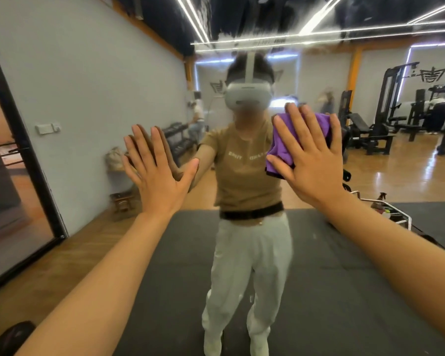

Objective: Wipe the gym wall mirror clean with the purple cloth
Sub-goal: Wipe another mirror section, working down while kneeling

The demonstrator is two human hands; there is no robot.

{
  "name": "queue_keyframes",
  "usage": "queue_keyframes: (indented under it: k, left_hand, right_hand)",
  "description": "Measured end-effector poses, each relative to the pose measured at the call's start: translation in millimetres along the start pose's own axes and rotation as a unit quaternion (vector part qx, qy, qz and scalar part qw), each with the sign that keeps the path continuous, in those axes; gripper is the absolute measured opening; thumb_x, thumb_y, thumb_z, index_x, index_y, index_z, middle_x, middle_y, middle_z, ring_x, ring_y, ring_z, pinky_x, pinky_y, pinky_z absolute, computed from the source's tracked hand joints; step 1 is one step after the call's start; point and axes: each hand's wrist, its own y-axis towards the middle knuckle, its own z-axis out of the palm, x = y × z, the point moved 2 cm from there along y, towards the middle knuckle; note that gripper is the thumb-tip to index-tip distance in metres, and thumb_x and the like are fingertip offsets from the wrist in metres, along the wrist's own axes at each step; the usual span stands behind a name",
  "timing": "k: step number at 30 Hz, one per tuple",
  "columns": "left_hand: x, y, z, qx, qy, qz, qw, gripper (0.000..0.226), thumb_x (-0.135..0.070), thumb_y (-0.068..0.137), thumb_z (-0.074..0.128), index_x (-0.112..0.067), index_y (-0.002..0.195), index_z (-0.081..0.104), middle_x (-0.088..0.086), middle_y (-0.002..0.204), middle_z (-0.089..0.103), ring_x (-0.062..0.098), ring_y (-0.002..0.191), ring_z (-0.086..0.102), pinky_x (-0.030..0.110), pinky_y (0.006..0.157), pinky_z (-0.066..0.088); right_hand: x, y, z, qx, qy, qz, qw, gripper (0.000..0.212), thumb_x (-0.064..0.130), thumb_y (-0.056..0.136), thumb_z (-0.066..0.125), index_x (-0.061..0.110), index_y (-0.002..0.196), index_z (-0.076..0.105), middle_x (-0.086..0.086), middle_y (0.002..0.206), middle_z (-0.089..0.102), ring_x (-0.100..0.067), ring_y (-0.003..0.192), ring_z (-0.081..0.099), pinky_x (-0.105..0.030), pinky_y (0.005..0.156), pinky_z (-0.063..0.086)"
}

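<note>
Against the mirror (pixel 93 80), the right grip (pixel 309 160) presses the purple cloth (pixel 288 143) flat-fingered; left grip (pixel 156 173) wide, bare.

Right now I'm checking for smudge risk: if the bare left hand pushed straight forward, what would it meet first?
The gym wall mirror: the open left hand already seems flat against the glass, touching its reflection.

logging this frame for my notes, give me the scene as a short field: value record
surface: wall mirror, reflecting a gym
left hand: flat on the glass, fingers straight, holding nothing
right hand: fingers straight, pressing the purple cloth against the glass
cloth: bunched, partly hidden under the palm
floor: dark mat over wood
</note>
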Motion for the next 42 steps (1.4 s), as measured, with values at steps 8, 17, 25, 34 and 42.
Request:
queue_keyframes:
  k: [8,17,25,34,42]
  left_hand:
    - [-2,0,0,-0.004,0.002,-0.012,1.000,0.098,-0.081,0.092,0.024,-0.018,0.161,-0.006,0.020,0.168,-0.007,0.038,0.154,-0.009,0.060,0.122,-0.003]
    - [-1,0,-2,0.004,0.008,-0.009,1.000,0.099,-0.082,0.092,0.023,-0.018,0.161,-0.006,0.019,0.168,-0.008,0.037,0.154,-0.010,0.062,0.121,-0.002]
    - [-2,0,-1,-0.001,0.016,-0.006,1.000,0.099,-0.082,0.092,0.023,-0.017,0.161,-0.006,0.020,0.167,-0.007,0.038,0.154,-0.010,0.060,0.122,-0.003]
    - [-2,-1,-2,-0.011,0.014,0.007,1.000,0.097,-0.080,0.094,0.021,-0.014,0.161,-0.001,0.023,0.167,-0.003,0.040,0.153,-0.007,0.063,0.121,0.000]
    - [4,-2,-3,-0.006,0.009,0.039,0.999,0.094,-0.077,0.096,0.023,-0.013,0.161,-0.004,0.026,0.166,-0.004,0.045,0.152,-0.007,0.066,0.120,-0.001]
  right_hand:
    - [60,-115,23,0.050,0.005,-0.155,0.987,0.067,0.052,0.104,0.042,0.024,0.162,0.024,-0.003,0.169,0.016,-0.026,0.156,0.015,-0.054,0.125,0.003]
    - [83,-207,37,0.150,-0.055,-0.378,0.912,0.073,0.050,0.101,0.031,0.022,0.164,0.008,0.000,0.171,-0.001,-0.022,0.157,-0.003,-0.050,0.125,-0.011]
    - [25,-31,6,0.037,0.033,-0.220,0.974,0.061,0.051,0.104,0.041,0.026,0.159,0.032,-0.004,0.167,0.024,-0.024,0.154,0.023,-0.050,0.125,0.009]
    - [52,-16,10,-0.009,0.013,-0.034,0.999,0.062,0.050,0.106,0.039,0.021,0.160,0.031,-0.006,0.165,0.028,-0.028,0.153,0.025,-0.054,0.124,0.009]
    - [101,-174,30,0.128,-0.031,-0.311,0.941,0.084,0.053,0.092,0.055,0.023,0.163,0.020,-0.002,0.170,0.011,-0.023,0.157,0.008,-0.051,0.126,-0.005]
